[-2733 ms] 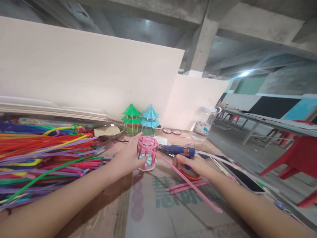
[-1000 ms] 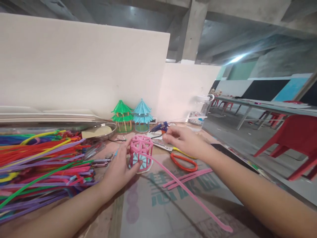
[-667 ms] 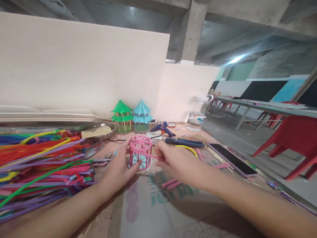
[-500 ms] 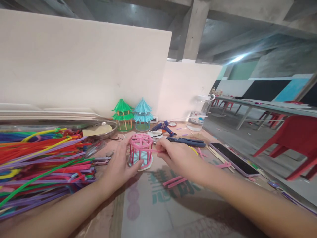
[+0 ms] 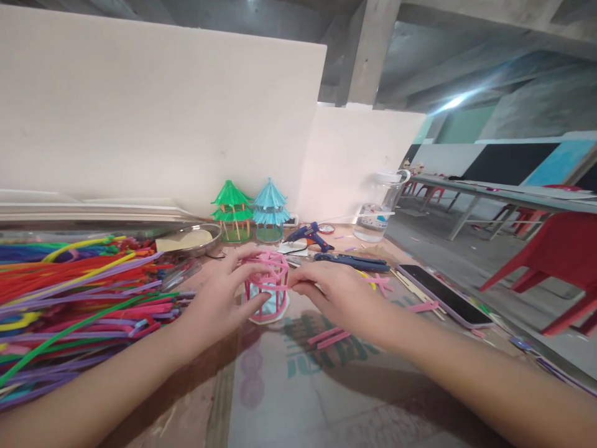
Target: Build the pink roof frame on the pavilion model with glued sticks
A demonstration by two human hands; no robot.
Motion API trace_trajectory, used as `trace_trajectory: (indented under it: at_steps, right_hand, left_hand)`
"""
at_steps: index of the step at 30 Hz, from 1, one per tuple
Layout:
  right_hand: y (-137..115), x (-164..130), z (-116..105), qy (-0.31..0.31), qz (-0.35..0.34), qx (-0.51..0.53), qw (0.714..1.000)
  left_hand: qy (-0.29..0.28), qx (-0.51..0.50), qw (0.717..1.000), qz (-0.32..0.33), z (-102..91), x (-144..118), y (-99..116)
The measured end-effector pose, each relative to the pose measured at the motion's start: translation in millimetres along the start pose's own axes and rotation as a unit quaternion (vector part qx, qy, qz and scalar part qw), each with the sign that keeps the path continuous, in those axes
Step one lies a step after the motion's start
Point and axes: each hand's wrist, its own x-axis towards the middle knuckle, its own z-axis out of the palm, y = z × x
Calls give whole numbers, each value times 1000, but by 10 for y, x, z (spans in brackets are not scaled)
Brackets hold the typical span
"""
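A small pink pavilion frame made of pipe cleaners stands on a pale hexagonal base in front of me. My left hand grips its left side, index and middle fingers at the top edge and thumb across the front. A pink pipe cleaner runs across the frame's front just below its top. Its right end is pinched between the thumb and index finger of my right hand. The left fingers hide part of the frame. Behind it stand finished-looking green and light blue pavilions with two-tier roofs.
Bundles of coloured pipe cleaners fill the left side, near a metal dish. A glue gun, blue-handled pliers, a phone and cut pink pieces lie right of centre. A clear jug stands behind.
My left fingers have shifted from the frame's left side over its top front edge. My right hand has moved slightly left, bringing the pink pipe cleaner's held end closer to the frame.
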Motion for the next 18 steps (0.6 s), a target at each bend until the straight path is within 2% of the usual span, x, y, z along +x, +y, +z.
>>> trace_trajectory:
  at_steps: [8, 18]
  right_hand:
    - [52, -36, 41, 42, -54, 5, 998]
    - [83, -31, 62, 46, -51, 2, 998]
  left_hand:
    - [32, -8, 998, 56, 8, 18, 66]
    - [20, 6, 999, 47, 29, -20, 22]
